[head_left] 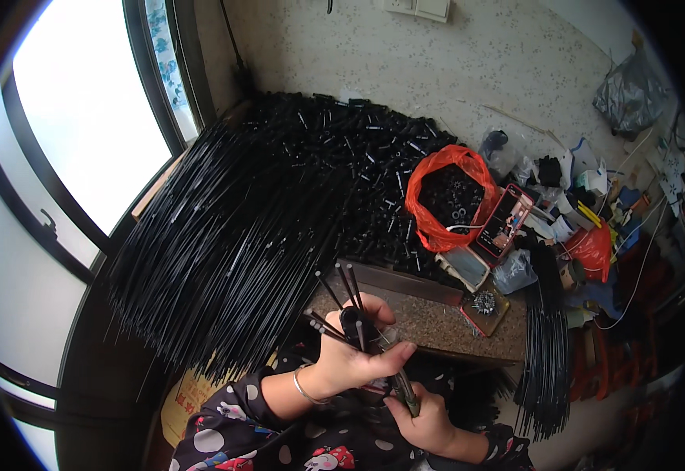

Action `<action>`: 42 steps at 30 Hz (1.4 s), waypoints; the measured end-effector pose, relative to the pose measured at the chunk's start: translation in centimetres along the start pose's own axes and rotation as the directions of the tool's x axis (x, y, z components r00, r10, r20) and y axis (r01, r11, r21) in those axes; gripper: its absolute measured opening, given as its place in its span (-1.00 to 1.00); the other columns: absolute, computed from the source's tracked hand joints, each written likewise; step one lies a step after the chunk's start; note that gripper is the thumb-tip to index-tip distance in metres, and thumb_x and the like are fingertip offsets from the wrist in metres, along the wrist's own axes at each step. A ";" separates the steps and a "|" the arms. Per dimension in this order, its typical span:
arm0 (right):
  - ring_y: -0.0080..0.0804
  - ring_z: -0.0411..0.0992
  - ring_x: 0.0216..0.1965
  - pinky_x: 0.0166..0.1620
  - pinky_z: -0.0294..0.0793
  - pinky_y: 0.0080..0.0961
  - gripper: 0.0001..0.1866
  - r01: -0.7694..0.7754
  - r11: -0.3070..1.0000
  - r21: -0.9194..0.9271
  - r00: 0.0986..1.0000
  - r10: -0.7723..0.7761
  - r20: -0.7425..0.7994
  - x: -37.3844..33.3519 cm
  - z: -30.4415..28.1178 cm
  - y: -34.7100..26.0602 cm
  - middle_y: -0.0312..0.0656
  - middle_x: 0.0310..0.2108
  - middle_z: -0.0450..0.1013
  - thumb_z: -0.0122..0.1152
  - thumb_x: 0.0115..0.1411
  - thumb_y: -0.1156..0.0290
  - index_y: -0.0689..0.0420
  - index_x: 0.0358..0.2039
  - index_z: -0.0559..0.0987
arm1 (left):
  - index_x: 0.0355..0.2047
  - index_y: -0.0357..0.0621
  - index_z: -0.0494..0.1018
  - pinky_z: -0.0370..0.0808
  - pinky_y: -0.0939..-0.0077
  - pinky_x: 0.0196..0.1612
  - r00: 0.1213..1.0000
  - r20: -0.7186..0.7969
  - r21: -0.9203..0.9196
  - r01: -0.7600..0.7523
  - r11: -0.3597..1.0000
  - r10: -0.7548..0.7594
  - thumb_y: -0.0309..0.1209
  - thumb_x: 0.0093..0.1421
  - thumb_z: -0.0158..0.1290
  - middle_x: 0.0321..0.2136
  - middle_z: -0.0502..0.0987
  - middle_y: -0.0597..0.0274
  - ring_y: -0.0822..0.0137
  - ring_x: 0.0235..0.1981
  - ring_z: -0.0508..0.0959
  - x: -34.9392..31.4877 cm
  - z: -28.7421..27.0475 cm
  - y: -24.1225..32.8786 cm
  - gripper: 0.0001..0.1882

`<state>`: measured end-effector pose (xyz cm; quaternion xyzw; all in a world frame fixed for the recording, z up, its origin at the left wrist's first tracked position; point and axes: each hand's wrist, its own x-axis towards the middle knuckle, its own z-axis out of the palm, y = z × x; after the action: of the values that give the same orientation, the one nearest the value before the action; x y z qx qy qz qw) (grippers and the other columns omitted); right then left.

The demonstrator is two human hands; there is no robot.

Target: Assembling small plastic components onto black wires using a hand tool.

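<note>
My left hand (350, 357) is closed around a black round hub (350, 320). Several thin black rods (341, 284) stick out around that hub, their ends fanned up and to the left. A silver bangle circles the left wrist. Below and to the right, my right hand (427, 424) is closed on a dark greenish tool (405, 395) with a narrow handle. The tool's upper end lies near my left thumb, where a small shiny metal piece shows. Exactly how the tool meets the hub is hidden by my fingers.
Long black rods (225, 235) cover the bench's left. Behind lie short black tubular parts (342, 133). A red plastic bag (429, 224) holds black rings. A phone (505, 221) leans beside it. Small metal pieces (484, 302) sit near the bench edge (468, 345); more rods (545, 345) hang at right.
</note>
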<state>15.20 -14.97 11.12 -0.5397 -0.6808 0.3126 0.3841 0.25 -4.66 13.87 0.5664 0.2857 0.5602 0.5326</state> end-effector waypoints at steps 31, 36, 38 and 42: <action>-0.15 0.20 -0.01 0.03 0.06 -0.09 -0.74 0.373 0.296 -0.879 0.768 -0.630 0.114 2.5 -10.2 -2.5 -0.46 -0.16 0.30 0.21 -0.28 0.45 0.16 -0.46 0.59 | -0.36 -0.20 0.24 0.36 0.63 -0.46 0.959 0.271 -0.447 0.045 0.893 0.088 -0.28 0.03 0.18 -0.56 0.39 0.19 0.42 -0.51 0.43 1.0 -3.4 0.6 -0.64; -0.11 0.20 -0.01 0.03 0.05 -0.04 -0.75 0.321 0.319 -0.892 0.807 -0.585 0.081 2.4 -10.4 -1.6 -0.43 -0.12 0.30 0.20 -0.30 0.45 0.17 -0.48 0.59 | -0.46 -0.12 0.18 0.39 0.47 -0.52 0.956 0.274 -0.380 0.009 0.925 0.104 -0.31 0.02 0.18 -0.68 0.33 0.21 0.41 -0.67 0.35 1.5 -2.9 0.9 -0.64; -0.11 0.20 -0.01 0.04 0.04 -0.03 -0.76 0.333 0.328 -0.884 0.808 -0.583 0.087 2.4 -10.2 -1.4 -0.44 -0.13 0.30 0.20 -0.29 0.45 0.16 -0.49 0.59 | -0.48 -0.12 0.17 0.40 0.45 -0.50 0.957 0.287 -0.359 0.065 0.931 0.044 -0.33 0.01 0.19 -0.68 0.34 0.20 0.40 -0.67 0.35 1.5 -2.9 0.9 -0.64; -0.12 0.21 -0.01 0.04 0.02 0.02 -0.78 0.398 0.299 -0.867 0.764 -0.631 0.134 2.6 -10.1 -1.5 -0.46 -0.15 0.31 0.22 -0.28 0.44 0.14 -0.50 0.59 | -0.48 -0.14 0.19 0.33 0.59 -0.57 0.958 0.284 -0.330 0.073 0.941 0.025 -0.10 -0.06 0.24 -0.67 0.33 0.25 0.49 -0.70 0.32 1.3 -2.5 0.6 -0.51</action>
<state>22.84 -12.64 18.06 -0.4379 -0.8272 -0.2758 0.2190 -2.04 -2.95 14.34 0.5380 0.1132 0.5070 0.6639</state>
